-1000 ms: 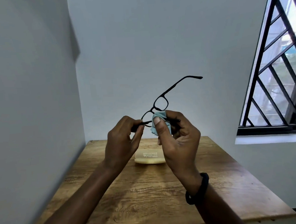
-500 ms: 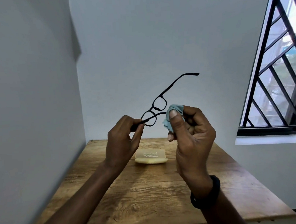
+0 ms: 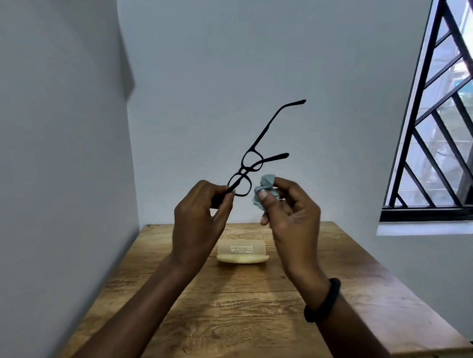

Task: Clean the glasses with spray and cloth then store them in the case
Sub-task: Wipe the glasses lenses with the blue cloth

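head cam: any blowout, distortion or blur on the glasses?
Head view: window at right is blown out, daylight from that side; wide-angle bends its bars and the walls; glasses read sharp, a dark outline against the wall; case print too small to read.

Black-framed glasses [image 3: 246, 172] held up in air, temples unfolded, tilted up to the right, pinched at one temple end. Small teal cloth [image 3: 265, 188] bunched just beside lower lens, apart from it. Pale yellow case [image 3: 242, 251] closed, flat on wooden table.
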Available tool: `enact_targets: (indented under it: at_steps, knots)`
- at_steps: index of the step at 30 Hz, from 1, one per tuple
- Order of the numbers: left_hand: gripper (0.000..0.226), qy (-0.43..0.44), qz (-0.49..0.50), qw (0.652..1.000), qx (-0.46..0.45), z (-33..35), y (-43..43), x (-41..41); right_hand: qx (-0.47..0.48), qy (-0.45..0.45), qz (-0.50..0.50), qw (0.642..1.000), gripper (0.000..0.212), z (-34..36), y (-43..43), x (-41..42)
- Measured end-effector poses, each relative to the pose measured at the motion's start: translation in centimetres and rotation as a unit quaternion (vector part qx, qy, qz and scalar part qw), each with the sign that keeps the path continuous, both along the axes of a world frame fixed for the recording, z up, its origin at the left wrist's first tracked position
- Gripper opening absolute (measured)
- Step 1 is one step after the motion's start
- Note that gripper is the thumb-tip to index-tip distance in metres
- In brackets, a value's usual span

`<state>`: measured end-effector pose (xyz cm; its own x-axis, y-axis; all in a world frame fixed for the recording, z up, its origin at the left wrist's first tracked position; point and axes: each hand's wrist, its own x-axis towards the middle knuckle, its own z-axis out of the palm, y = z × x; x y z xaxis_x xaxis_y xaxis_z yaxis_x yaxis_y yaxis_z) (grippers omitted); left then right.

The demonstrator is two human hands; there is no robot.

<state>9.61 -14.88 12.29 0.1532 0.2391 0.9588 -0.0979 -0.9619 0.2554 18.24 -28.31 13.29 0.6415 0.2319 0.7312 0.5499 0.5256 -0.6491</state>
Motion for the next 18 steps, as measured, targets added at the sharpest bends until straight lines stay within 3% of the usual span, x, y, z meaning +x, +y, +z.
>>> enact_targets:
  at_steps: [3,10,18]
  knots:
    - [0.009,0.014,0.003,1.0,0.025,0.2,-0.3,-0.1,-0.05,-0.035,-0.016,0.998,0.021,-0.8,1.4,0.1]
    - [0.009,0.034,0.067,0.992,0.105,0.1,-0.9,-0.7,-0.035,-0.162,-0.089,0.982,0.014,-0.6,2.5,-0.2]
    - [0.016,0.065,0.048,0.99,0.115,-0.5,-0.7,-0.8,-0.039,-0.216,-0.063,0.974,0.005,-0.3,1.7,1.2]
